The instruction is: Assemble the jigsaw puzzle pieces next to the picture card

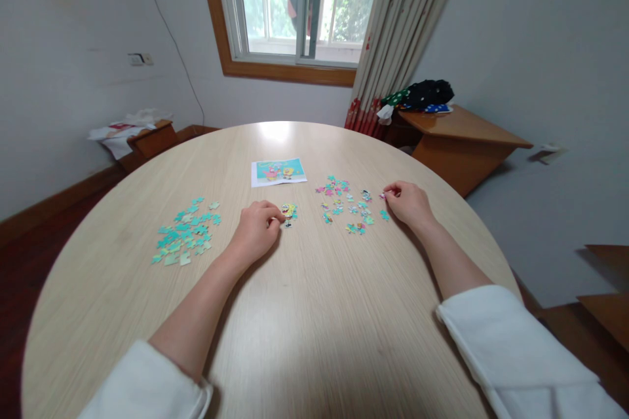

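Your left hand [259, 226] touches the joined puzzle section [289, 212], its grip I cannot tell; your right hand [405, 201] pinches one pinkish piece [382, 196].

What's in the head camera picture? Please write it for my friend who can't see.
A person's left hand touches a small yellow puzzle section on a pale round table, while the right hand touches a small piece. A teal pile of loose pieces lies at left and a multicolored group at right, with a cartoon picture farther back.
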### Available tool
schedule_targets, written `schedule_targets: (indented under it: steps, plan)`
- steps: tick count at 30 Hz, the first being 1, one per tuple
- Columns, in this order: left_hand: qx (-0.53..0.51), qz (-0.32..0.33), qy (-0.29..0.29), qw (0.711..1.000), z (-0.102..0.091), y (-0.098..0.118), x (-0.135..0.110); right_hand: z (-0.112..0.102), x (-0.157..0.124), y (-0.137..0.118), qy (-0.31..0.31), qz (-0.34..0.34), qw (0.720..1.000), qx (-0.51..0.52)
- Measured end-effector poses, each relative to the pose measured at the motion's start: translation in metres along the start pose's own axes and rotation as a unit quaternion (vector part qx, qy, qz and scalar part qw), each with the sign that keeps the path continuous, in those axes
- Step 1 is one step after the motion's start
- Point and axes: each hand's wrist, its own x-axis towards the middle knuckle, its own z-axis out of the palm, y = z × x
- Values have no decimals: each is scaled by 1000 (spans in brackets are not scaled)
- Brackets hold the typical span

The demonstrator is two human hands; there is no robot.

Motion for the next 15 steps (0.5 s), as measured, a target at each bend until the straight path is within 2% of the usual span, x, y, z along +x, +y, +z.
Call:
schedule_targets:
  steps: [2,4,8,11,13,15]
  plan:
    - [0,1,3,1000,0,0,0,-4,-2,-6,-1,-18,999,49]
    - [0,3,4,1000,1,-1,0,-8,-6,-14,-26,-57,992,109]
    - [1,3,4,1000,1,-1,0,-17,-19,-32,-164,-164,954,188]
    - [-1,5,2,1000,2,-2,1,-22,-27,-43,-284,-210,915,195]
    - [-1,4,3,1000,2,-2,1,-25,-30,-47,-330,-228,899,175]
    - [-2,3,5,1000,2,-3,1,-25,-30,-47,-340,-241,896,152]
